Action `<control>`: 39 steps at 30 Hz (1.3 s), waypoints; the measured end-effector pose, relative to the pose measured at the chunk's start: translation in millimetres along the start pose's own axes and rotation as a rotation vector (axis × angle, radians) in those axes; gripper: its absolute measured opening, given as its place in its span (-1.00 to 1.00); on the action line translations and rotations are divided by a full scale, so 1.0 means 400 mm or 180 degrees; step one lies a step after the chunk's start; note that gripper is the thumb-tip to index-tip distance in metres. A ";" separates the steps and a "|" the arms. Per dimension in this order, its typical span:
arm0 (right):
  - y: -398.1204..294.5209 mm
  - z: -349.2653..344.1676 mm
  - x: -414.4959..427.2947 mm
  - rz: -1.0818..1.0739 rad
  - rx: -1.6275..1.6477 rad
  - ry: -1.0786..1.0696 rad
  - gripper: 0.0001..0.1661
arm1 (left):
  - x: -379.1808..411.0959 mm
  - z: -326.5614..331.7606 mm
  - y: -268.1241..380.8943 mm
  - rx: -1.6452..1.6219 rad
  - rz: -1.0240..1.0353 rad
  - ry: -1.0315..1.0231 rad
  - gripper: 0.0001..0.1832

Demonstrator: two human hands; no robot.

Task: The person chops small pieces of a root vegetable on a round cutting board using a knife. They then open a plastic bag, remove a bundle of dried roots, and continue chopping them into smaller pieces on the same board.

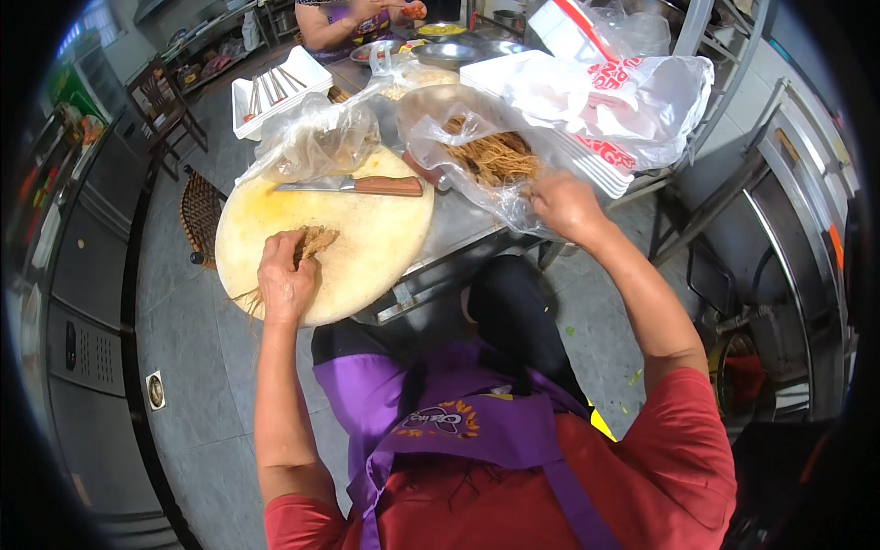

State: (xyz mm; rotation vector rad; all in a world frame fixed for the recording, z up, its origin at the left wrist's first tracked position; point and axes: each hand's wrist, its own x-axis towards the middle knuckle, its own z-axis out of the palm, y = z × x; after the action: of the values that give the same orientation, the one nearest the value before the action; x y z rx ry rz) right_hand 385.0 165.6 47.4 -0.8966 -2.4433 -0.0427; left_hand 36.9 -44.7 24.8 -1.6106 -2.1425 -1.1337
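My left hand [283, 278] is closed around a bunch of brown, stringy dried food [317, 242] on the round, pale cutting board [357, 254]; thin strands hang out below the hand over the board's edge. A knife with a wooden handle [388, 185] lies across the board's far part, its blade pointing left. To the right, my right hand [565, 205] is at the near right rim of an open clear plastic bag [474, 185], which holds a heap of the same brown strands [495, 155]. Its fingertips are partly hidden, so whether they pinch the bag or strands is unclear.
Another clear plastic bag [320, 134] rests on the board's far edge. Beyond it are white trays with skewers [278, 89] and metal bowls [447, 53]. Stacked white foam trays [598, 172] under a printed bag [639, 103] stand at right. A co-worker [344, 27] is across the table.
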 end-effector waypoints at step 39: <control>-0.422 0.084 -0.114 0.2127 0.5294 -0.0294 -0.76 | -0.178 -0.003 0.257 -0.2739 -0.1332 -0.0513 -0.80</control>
State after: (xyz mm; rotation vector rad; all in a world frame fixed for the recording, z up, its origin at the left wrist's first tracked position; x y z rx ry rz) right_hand 295.2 13.8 21.0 -0.7125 -1.2539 1.8852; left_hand 154.7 -86.6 28.3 -1.5831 -2.3024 -2.3749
